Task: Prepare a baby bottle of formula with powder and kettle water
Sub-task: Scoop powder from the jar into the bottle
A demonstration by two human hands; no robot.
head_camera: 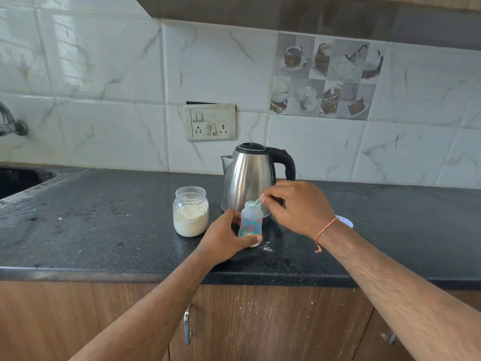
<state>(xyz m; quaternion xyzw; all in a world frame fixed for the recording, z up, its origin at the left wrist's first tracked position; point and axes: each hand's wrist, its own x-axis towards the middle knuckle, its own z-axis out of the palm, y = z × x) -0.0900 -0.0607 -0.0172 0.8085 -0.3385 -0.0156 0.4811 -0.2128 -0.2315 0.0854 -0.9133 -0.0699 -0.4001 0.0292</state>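
A small clear baby bottle (251, 220) with orange and teal prints stands open on the black counter (104, 230). My left hand (226, 238) grips its lower part. My right hand (296, 207) pinches a pale green scoop (256, 202) whose bowl sits at the bottle's mouth. A little white powder lies in the bottle's bottom. To the left stands an open clear jar of white powder (190, 211). Behind the bottle is a steel kettle (250, 175) with a black lid and handle.
Some powder is spilled on the counter (266, 247) right of the bottle. A pale round thing (345, 220) lies partly hidden behind my right wrist. A sink (20, 178) and tap (10, 121) are at far left. A switch panel (210, 121) is on the tiled wall.
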